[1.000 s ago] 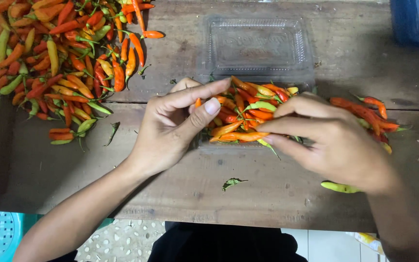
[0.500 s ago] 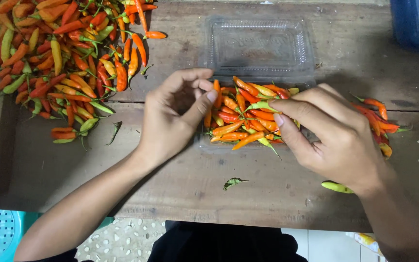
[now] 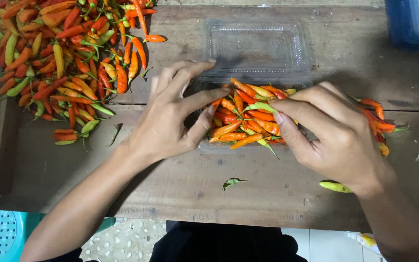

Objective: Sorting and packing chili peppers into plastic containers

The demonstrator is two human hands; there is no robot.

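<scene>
In the upper left of the frame lies a big loose pile of chillies (image 3: 69, 63), red, orange and a few green, spread over the wooden table (image 3: 170, 194). Just right of that pile, left of centre, is my left hand (image 3: 170, 121). Its fingers are spread and loosely curved, not closed on anything; the fingertips reach to the left edge of the clear plastic clamshell box (image 3: 255, 97) and touch the chillies at that side.

At the centre, the box stands open: its lid half lies flat toward the top of the frame and is bare, while the near half is heaped with a mound of chillies (image 3: 248, 121), mostly orange and red with a couple of pale green ones. The mound sits between my two hands, directly under my fingertips.

Right of centre, my right hand (image 3: 335, 136) arches over the right side of the mound, fingers bent and pressing down on the chillies. I cannot tell whether it pinches any single one. Behind it, at the right, a small bunch of chillies (image 3: 377, 119) lies on the table. One green chilli (image 3: 335, 186) lies by my right wrist, and a torn green leaf scrap (image 3: 232, 182) lies near the front edge. A blue container (image 3: 413, 22) sits at the upper right corner.
</scene>
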